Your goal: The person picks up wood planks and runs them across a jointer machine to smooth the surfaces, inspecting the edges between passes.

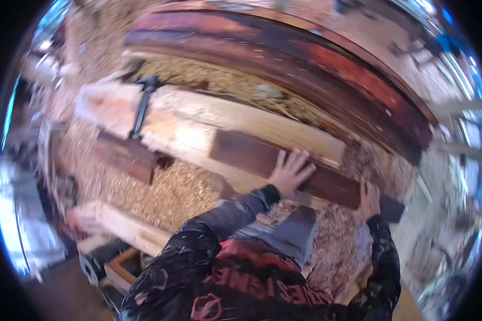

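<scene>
I see left hand (pixel 290 170) flat, fingers spread, on dark board (pixel 262 159) mid-frame; right hand (pixel 368 200) grips its lower-right end, fingers curled.

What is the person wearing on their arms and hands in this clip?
Both arms are covered to the wrist by dark, nearly black long sleeves speckled with pale flecks, apparently sawdust. The left hand and right hand are bare: no gloves, and no rings or watch can be made out. The garment's front carries red printed markings.

Both hands, left hand (pixel 290 170) and right hand (pixel 368 199), on a dark board (pixel 251 155)
</scene>
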`<state>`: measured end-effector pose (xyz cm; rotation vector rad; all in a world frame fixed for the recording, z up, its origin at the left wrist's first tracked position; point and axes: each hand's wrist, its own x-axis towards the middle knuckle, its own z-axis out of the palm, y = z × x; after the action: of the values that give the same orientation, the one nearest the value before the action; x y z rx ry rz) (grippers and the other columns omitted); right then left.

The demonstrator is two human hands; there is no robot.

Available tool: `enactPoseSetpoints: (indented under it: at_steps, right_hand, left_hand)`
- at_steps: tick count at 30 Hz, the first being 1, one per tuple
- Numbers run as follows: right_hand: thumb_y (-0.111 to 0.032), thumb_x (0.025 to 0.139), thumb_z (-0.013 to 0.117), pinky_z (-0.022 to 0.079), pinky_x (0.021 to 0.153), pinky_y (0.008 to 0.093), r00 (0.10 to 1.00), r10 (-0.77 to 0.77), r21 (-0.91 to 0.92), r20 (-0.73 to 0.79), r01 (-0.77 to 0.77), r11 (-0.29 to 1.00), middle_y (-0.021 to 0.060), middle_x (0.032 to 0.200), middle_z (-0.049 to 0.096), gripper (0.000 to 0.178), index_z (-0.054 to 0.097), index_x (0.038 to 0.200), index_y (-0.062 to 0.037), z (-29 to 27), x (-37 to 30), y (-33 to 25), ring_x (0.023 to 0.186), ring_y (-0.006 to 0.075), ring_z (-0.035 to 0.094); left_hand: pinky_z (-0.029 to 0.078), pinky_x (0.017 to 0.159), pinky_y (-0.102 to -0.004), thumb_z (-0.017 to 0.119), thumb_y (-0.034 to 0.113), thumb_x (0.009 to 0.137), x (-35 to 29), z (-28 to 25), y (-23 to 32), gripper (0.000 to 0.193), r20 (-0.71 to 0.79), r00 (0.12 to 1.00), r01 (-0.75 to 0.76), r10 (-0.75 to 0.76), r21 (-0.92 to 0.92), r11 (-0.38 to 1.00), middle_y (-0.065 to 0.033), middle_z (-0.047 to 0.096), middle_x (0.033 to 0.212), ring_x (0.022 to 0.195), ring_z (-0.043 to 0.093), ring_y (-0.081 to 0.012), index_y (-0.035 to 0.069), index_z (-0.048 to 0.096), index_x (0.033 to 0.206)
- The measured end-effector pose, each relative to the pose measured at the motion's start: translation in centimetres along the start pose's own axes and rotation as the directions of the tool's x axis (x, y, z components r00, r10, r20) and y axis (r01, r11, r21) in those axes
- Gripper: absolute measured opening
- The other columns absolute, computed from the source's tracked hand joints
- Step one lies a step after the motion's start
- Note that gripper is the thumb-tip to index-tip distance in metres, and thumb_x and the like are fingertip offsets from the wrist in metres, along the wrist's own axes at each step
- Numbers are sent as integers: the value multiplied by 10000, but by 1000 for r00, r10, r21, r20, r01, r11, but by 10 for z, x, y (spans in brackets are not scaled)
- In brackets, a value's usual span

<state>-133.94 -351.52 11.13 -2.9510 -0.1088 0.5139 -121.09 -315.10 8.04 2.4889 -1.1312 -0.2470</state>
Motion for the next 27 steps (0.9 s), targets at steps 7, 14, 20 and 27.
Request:
enactPoseSetpoints:
  at_steps: [7, 14, 20, 27]
  right_hand:
    - [-536, 605, 847, 174, 1177, 604, 1000, 16, -89, -5, -17, 996, 268, 1557, 256, 1203, 274, 1546, -54, -24, -26, 34, 1443, 445, 255]
    - [-690, 912, 538, 198, 1214, 394, 550, 835, 837, 30, -470, 279, 273, 1585, 270, 991, 268, 1544, 24, 61, -130, 279, 1495, 373, 234]
    - [-632, 945, 530, 340, 1125, 353, 517, 753, 540, 408, -801, 258, 180, 1434, 540, 809, 537, 1382, 49, 26, -82, 279, 1355, 292, 477]
    - [-273, 945, 506, 466, 989, 346, 509, 844, 985, -168, 56, 163, 112, 1139, 678, 379, 655, 1160, 2, 52, -213, 217, 1077, 216, 623]
  left_hand:
    - [106, 1120, -684, 893, 535, 539, 13, 7, -7, 1151, 11, 996, 83, -84, 115, 990, -141, 428, 1406, 1370, 346, -376, 193, 382, 1513]
    - [91, 1136, -692, 898, 539, 538, 27, 34, 18, 1211, 98, 992, 61, -78, 165, 984, -161, 391, 1424, 1376, 324, -394, 187, 327, 1546]
    - [90, 1160, -676, 900, 435, 588, 18, 19, 14, 1181, 147, 966, 160, -214, 316, 935, -196, 309, 1537, 1470, 214, -418, 167, 291, 1564]
    - [374, 1094, -536, 662, 258, 921, -76, 12, 121, 883, 137, 436, 433, -889, -898, 74, -188, 297, 1590, 1319, 466, -362, 186, 122, 1616]
